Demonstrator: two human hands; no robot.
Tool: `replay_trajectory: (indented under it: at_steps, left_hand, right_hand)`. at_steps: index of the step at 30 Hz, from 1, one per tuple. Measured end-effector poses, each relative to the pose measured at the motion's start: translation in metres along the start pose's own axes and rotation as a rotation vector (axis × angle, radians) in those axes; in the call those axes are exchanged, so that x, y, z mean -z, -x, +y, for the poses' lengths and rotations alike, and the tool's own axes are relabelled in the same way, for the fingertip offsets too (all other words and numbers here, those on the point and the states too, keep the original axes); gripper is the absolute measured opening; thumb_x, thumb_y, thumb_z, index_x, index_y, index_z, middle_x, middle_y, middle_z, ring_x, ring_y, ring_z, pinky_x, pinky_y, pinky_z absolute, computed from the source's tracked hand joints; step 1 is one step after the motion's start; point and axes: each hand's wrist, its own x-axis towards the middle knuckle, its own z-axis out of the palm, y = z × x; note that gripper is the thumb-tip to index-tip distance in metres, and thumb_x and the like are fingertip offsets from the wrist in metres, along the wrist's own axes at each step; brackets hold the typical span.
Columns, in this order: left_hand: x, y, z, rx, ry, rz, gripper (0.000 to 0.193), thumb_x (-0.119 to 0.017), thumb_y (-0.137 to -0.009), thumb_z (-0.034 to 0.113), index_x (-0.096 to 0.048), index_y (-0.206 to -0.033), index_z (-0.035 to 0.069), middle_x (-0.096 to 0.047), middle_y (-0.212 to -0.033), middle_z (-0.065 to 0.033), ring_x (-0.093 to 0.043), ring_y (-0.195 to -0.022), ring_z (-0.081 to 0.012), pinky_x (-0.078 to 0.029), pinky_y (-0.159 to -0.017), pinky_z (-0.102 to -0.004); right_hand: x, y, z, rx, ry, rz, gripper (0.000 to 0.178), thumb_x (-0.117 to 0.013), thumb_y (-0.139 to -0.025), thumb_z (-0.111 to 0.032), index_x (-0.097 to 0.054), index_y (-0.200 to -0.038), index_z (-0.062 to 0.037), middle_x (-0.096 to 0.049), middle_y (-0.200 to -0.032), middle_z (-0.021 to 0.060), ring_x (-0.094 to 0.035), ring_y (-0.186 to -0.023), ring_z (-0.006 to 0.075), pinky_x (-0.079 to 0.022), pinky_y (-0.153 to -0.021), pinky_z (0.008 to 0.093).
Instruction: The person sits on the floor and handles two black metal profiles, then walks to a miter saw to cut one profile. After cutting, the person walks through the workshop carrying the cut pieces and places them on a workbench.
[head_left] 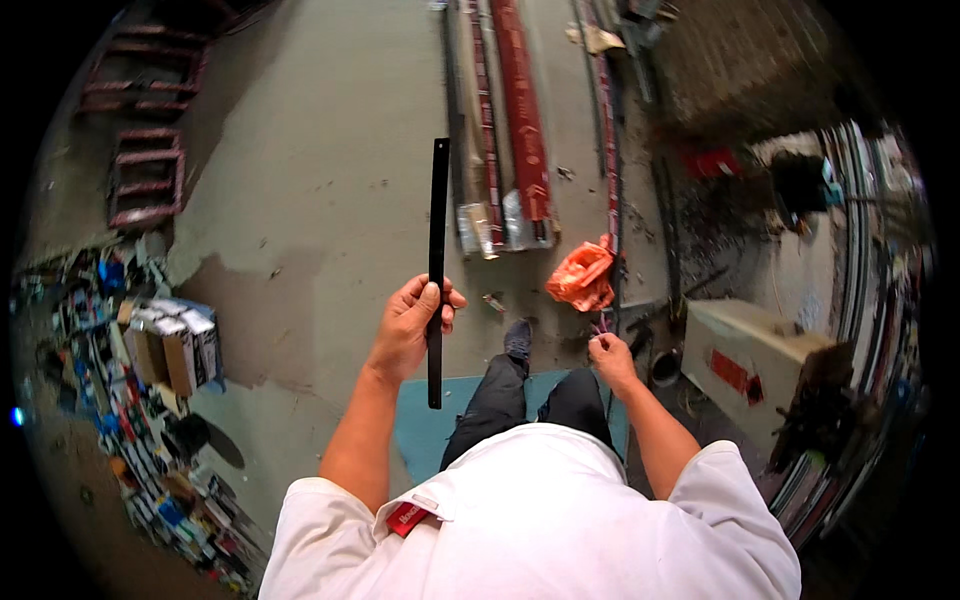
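Observation:
In my left hand [412, 318] is a long, flat black bar [438, 215] with a small hole near its top end. My thumb lies across the bar's front and the fingers curl behind it. It stands nearly upright in the picture, left of my legs. My right hand [612, 360] is closed in a pinch at the right, by my knee. Small pinkish-purple ends [601, 326] stick out above its fingers; what they belong to I cannot make out. Just beyond that hand, a crumpled orange plastic bag [582, 277] lies beside a long dark strip.
Long wrapped profiles [520, 110] lie on the floor ahead. Reddish frames [148, 178] are at the far left, near cardboard boxes [180, 345] and a heap of clutter. To the right stands a beige box [745, 350]. A blue-green mat [420, 420] lies under my legs.

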Motion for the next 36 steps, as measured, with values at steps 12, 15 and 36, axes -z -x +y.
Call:
replay_trajectory:
  at_steps: [12, 15, 36]
  left_hand:
    - [0.12, 0.015, 0.149, -0.214, 0.162, 0.197, 0.024, -0.054, -0.111, 0.028, -0.063, -0.118, 0.007, -0.072, -0.103, -0.0079, -0.063, -0.08, -0.0072, -0.052, -0.07, -0.024]
    - [0.165, -0.025, 0.192, -0.248, 0.288, 0.223, 0.023, -0.054, -0.111, 0.026, -0.064, -0.119, 0.007, -0.071, -0.102, -0.0063, -0.059, -0.078, -0.0065, -0.051, -0.068, -0.0226]
    - [0.384, -0.412, 0.653, -0.373, 0.634, -0.147, 0.024, -0.05, -0.111, 0.018, -0.062, -0.125, 0.002, -0.066, -0.101, -0.008, -0.052, -0.073, -0.0072, -0.046, -0.062, -0.0228]
  right_hand:
    - [-0.078, -0.085, -0.141, 0.029, 0.34, -0.237, 0.025, -0.066, -0.097, -0.026, -0.074, -0.095, -0.0021, -0.069, -0.075, 0.005, -0.064, -0.067, 0.0122, -0.05, -0.06, 0.0298]
    - [-0.102, -0.127, -0.166, 0.142, 0.561, -0.246, 0.039, -0.064, -0.091, -0.036, -0.076, -0.105, -0.0022, -0.075, -0.087, 0.0181, -0.074, -0.086, 0.0285, -0.056, -0.08, 0.04]
    - [-0.278, -0.411, -0.915, 0.389, -0.078, -0.169, 0.018, -0.06, -0.104, -0.025, -0.064, -0.098, -0.0081, -0.058, -0.072, -0.002, -0.054, -0.06, 0.0096, -0.044, -0.054, 0.0278]
